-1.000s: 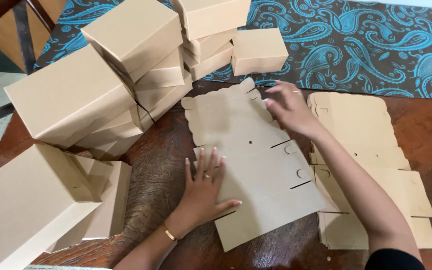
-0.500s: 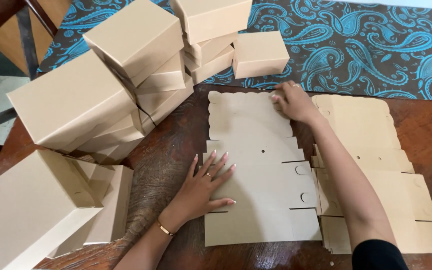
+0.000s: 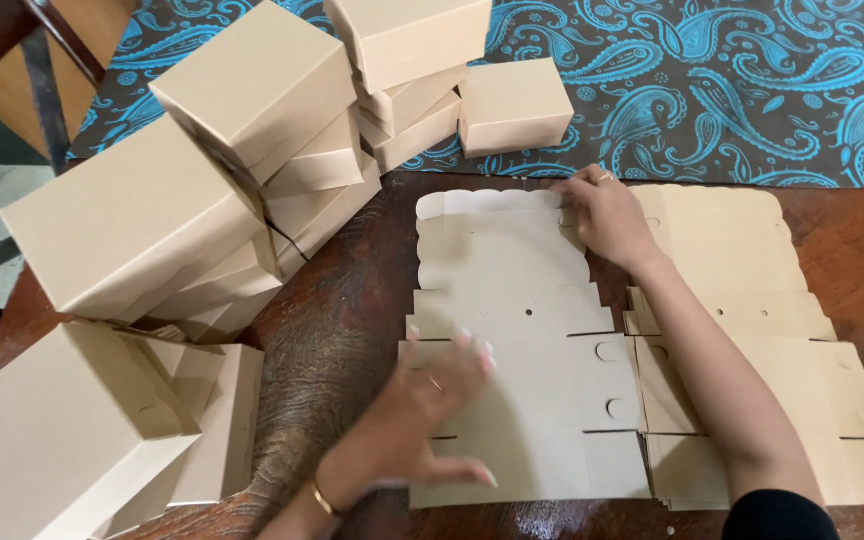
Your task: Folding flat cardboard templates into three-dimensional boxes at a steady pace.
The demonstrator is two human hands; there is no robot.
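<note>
Head view: flat brown die-cut cardboard box blank (image 3: pixel 522 330) on dark wooden table (image 3: pixel 352 300), long axis pointing away, scalloped edge far; left hand (image 3: pixel 422 410) spread flat on it, right hand (image 3: pixel 607 215) loosely curled, pressing far corner

Home packing spot (stacked boxes (image 3: pixel 252 110), paisley cloth (image 3: pixel 732 90)).

You are pressing your hands on a flat cardboard blank (image 3: pixel 522 330) showing plain pale kraft tan, matching the stack of blanks (image 3: pixel 752 300) beside it. The folded boxes (image 3: pixel 192 210) piled nearby are wearing the same unprinted sandy tan. The table (image 3: pixel 332 330) is showing dark reddish-brown with a glossy sheen. The cloth (image 3: pixel 732 80) beyond is carrying bright turquoise paisley swirls on a near-black ground. A thin gold bangle (image 3: pixel 320 497) is circling your left wrist, and a black sleeve (image 3: pixel 782 515) is covering your right arm
</note>
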